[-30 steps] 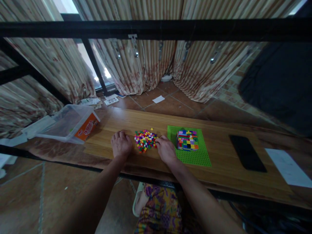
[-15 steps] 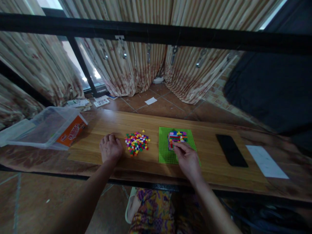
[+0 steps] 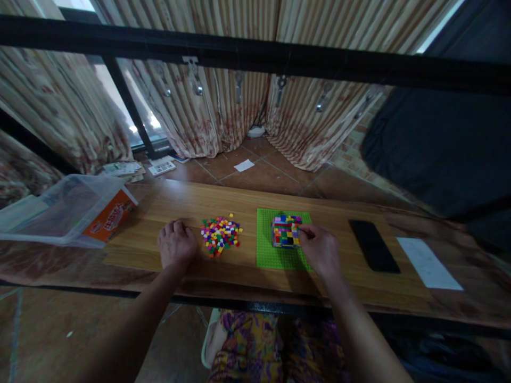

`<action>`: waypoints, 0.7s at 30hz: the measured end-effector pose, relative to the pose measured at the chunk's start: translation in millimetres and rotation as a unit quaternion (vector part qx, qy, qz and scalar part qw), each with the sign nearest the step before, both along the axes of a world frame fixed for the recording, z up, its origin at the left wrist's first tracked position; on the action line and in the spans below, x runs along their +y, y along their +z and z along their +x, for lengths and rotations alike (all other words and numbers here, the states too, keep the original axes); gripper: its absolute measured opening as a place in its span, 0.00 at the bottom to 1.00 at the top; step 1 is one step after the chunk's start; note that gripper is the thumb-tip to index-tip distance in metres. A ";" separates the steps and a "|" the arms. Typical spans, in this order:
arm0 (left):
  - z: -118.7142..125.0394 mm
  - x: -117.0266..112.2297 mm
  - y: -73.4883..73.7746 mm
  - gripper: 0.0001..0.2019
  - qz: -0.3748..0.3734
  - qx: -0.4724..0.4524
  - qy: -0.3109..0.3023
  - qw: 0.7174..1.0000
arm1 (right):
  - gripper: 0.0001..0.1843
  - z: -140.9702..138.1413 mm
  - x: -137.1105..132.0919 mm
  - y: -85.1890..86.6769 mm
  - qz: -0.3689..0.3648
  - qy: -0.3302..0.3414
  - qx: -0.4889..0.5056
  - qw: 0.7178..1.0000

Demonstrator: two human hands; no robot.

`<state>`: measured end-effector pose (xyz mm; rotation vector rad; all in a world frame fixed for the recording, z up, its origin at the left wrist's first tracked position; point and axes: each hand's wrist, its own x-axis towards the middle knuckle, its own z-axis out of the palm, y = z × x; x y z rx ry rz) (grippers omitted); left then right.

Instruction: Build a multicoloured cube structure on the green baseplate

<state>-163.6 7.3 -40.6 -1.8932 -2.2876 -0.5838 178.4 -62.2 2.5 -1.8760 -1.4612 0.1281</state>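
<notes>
My left hand [image 3: 176,244] rests palm down on the wooden board, its fingers loosely bent and slightly apart, with nothing seen in it. Just right of it lies a loose pile of small colourful toy bricks [image 3: 220,235]. A block built of many-coloured bricks [image 3: 285,232] stands on a green studded baseplate [image 3: 264,258]. At the right side of that block is my right hand [image 3: 320,249], thumb and forefinger pinched together at its edge. Whatever lies between those fingertips is too small or hidden to make out.
A clear plastic box [image 3: 83,186] with an orange label stands at the left end of the wooden board [image 3: 235,274]. To the right lie a black phone [image 3: 374,246] and a white sheet [image 3: 429,262]. A dark metal bar [image 3: 255,50] crosses beyond the table.
My right hand has moved from over the front of the brick block to its right side, uncovering the block's front. My left hand stays in place. The whole view has shifted slightly.
</notes>
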 end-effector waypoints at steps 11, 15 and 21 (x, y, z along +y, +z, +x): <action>0.9 -0.1 -0.1 0.18 0.011 -0.009 0.006 1.000 | 0.14 0.1 8.2 -2.1 0.005 0.004 -0.090 0.996; 0.4 0.1 -0.2 0.18 0.007 -0.006 0.002 1.000 | 0.16 0.1 5.8 -4.7 0.018 -0.005 -0.064 0.998; -0.2 -0.1 0.1 0.19 0.007 -0.001 -0.007 1.000 | 0.16 -0.2 -5.7 -15.7 0.063 0.002 -0.072 0.995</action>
